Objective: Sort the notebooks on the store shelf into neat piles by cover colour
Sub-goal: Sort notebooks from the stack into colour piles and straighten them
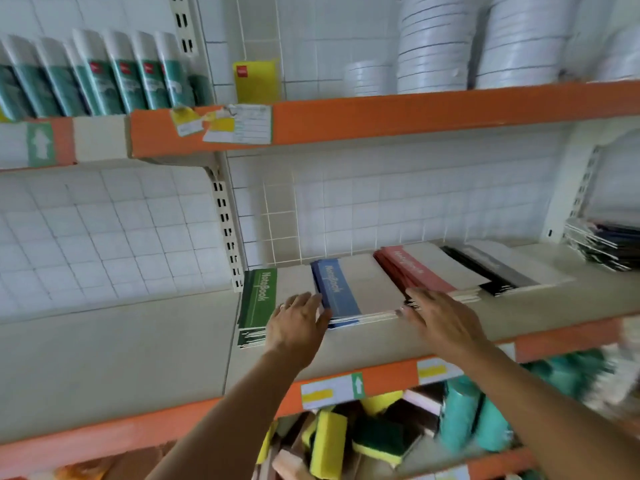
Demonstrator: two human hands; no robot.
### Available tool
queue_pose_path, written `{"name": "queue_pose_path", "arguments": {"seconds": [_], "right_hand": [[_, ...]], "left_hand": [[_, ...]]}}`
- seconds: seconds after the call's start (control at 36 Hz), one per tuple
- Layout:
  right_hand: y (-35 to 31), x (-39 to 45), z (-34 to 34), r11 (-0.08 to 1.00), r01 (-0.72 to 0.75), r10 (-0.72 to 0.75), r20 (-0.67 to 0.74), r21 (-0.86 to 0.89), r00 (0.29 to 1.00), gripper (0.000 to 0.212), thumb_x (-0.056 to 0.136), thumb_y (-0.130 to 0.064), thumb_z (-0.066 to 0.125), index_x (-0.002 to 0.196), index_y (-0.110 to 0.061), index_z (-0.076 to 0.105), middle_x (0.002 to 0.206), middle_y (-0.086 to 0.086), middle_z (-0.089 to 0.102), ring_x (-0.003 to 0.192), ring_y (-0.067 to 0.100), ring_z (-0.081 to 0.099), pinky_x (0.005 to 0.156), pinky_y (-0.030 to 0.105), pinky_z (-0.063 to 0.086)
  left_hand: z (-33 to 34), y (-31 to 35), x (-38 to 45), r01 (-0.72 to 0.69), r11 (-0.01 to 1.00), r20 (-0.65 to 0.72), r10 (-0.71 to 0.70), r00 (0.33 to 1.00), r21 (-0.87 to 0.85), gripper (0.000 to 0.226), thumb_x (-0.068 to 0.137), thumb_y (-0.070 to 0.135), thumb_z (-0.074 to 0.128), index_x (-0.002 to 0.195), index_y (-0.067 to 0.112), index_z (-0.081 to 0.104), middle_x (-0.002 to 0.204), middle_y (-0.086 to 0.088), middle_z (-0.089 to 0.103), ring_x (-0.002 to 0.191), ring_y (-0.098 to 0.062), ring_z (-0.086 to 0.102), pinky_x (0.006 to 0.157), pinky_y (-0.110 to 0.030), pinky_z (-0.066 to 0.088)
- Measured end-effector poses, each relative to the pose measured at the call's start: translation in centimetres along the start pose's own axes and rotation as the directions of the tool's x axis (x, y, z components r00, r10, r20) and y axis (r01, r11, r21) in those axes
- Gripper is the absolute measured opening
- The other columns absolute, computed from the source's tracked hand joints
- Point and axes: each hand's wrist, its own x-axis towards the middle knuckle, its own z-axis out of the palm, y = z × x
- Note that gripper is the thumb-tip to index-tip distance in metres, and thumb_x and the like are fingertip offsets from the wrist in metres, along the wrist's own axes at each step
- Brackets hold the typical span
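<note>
My left hand covers the near right corner of the green notebook pile, and motion blur smears both my hands, so I cannot tell whether my right hand touches the blue notebook pile. The dark stack at far right is cut by the edge, its covers unreadable. Below, the teal items are blurred past naming.

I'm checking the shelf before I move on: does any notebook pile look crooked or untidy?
The four front piles, green, blue, red and black, look fairly square. The dark stack at the far right looks odd: its edges fan out unevenly. Both hands, left and right, flank the blue pile.
</note>
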Motion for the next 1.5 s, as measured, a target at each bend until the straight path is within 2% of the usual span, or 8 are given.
{"name": "queue_pose_path", "arguments": {"seconds": [0.28,0.39,0.53,0.61,0.97,1.33,1.42,1.5], "right_hand": [[15.5,-7.6,-3.6,0.992,-0.117,0.117,-0.005,-0.053,0.993,0.046,0.096,-0.044,0.045,0.133,-0.018,0.052,0.122,0.005,0.063,0.110,0.026,0.058,0.088,0.035,0.046],[21.5,-10.4,-5.4,0.989,-0.127,0.129,0.020,-0.070,0.991,0.079,0.086,-0.063,0.009,0.140,-0.019,0.045,0.137,0.002,0.054,0.122,0.024,0.052,0.096,0.033,0.043],[28.4,-13.4,-7.5,0.975,-0.170,0.175,0.023,-0.145,0.984,0.083,0.085,-0.065,0.000,0.146,-0.021,0.036,0.146,-0.001,0.045,0.130,0.017,0.045,0.102,0.027,0.037],[31.8,-14.7,-8.5,0.964,-0.202,0.209,0.022,-0.174,0.978,0.061,0.098,-0.056,0.017,0.147,-0.022,0.032,0.147,-0.003,0.043,0.130,0.016,0.045,0.101,0.026,0.037],[42.1,-15.9,-10.0,0.938,-0.308,0.317,0.036,-0.158,0.948,0.052,0.099,-0.050,0.026,0.145,-0.027,0.030,0.142,-0.007,0.044,0.126,0.014,0.046,0.095,0.028,0.040],[52.8,-6.9,-10.6,0.907,-0.367,0.372,-0.012,-0.205,0.928,0.053,0.100,-0.046,0.031,0.148,-0.024,0.030,0.145,-0.001,0.044,0.128,0.019,0.045,0.100,0.030,0.039],[54.7,-5.0,-10.8,0.898,-0.381,0.383,-0.032,-0.220,0.923,0.050,0.100,-0.028,0.038,0.148,-0.024,0.027,0.146,-0.003,0.042,0.128,0.017,0.044,0.099,0.028,0.038],[56.0,-3.6,-11.2,0.883,-0.406,0.416,-0.006,-0.234,0.909,0.067,0.091,-0.011,0.051,0.150,-0.023,0.023,0.148,-0.001,0.039,0.130,0.018,0.043,0.101,0.029,0.038]], "left_hand": [[3.6,15.9,0.0,-0.097,0.995,0.029,0.098,0.995,-0.012,0.047,0.100,0.049,0.030,0.140,0.028,0.042,0.146,0.008,0.042,0.135,-0.014,0.036,0.106,-0.028,0.029],[4.9,22.7,-0.4,-0.127,0.992,0.061,0.126,0.990,0.007,0.050,0.100,0.050,0.028,0.144,0.028,0.037,0.149,0.005,0.039,0.136,-0.017,0.035,0.108,-0.029,0.025],[5.7,30.6,-0.1,-0.174,0.985,0.061,0.175,0.983,-0.016,0.050,0.100,0.050,0.028,0.144,0.027,0.036,0.150,0.004,0.036,0.138,-0.016,0.032,0.110,-0.028,0.022],[6.1,34.8,0.1,-0.216,0.976,0.062,0.217,0.974,-0.014,0.050,0.101,0.049,0.027,0.145,0.026,0.036,0.151,0.004,0.036,0.139,-0.016,0.030,0.110,-0.028,0.021],[9.8,46.5,4.3,-0.344,0.936,0.094,0.350,0.932,-0.074,0.050,0.101,0.049,0.025,0.145,0.027,0.034,0.151,0.004,0.034,0.139,-0.016,0.029,0.112,-0.031,0.021],[12.9,52.7,15.7,-0.365,0.925,0.034,0.370,0.928,-0.103,0.052,0.101,0.050,0.023,0.147,0.027,0.032,0.152,0.004,0.033,0.140,-0.017,0.029,0.113,-0.032,0.021],[13.5,53.6,17.9,-0.370,0.922,0.019,0.374,0.927,-0.114,0.051,0.101,0.050,0.024,0.145,0.028,0.034,0.150,0.005,0.036,0.138,-0.016,0.031,0.112,-0.033,0.023],[14.0,54.9,19.4,-0.386,0.914,0.005,0.390,0.921,-0.123,0.048,0.101,0.049,0.024,0.143,0.030,0.036,0.147,0.007,0.040,0.135,-0.015,0.035,0.111,-0.034,0.026]]}}
